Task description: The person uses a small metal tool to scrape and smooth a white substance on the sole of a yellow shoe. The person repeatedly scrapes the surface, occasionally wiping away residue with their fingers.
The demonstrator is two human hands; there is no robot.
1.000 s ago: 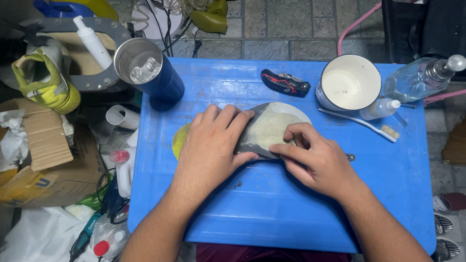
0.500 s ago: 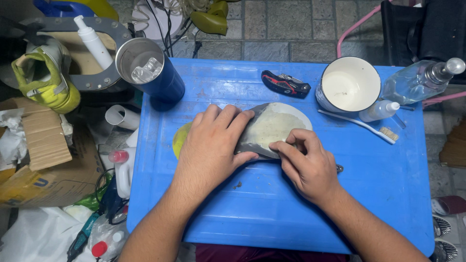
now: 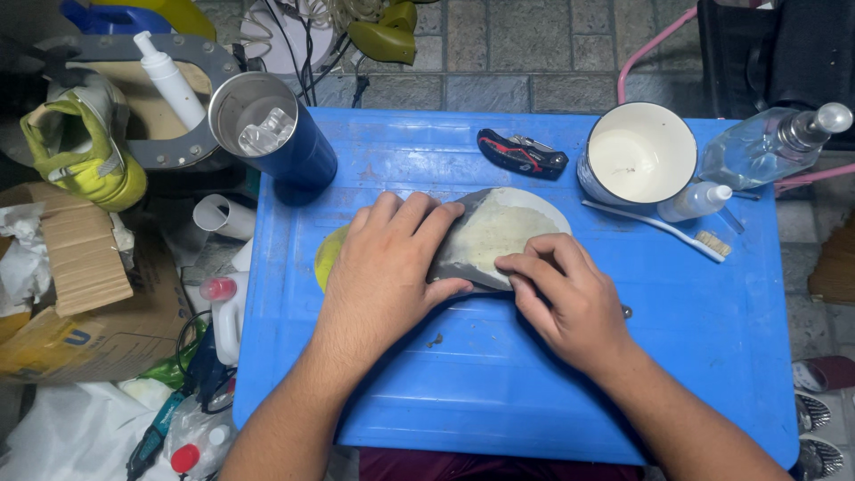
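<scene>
Left hand flat on the shoe sole pinning it to the blue table — right hand fingertips pressing its edge.

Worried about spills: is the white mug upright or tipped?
Upright: the white mug stands on the blue table, its round mouth facing up.

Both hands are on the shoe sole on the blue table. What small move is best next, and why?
Probably keep the left hand pressing flat and slide the right hand's fingertips along the sole's near edge. The left hand covers the sole's left part and the right fingers sit at its lower rim, so the far end looks unpressed.
</scene>
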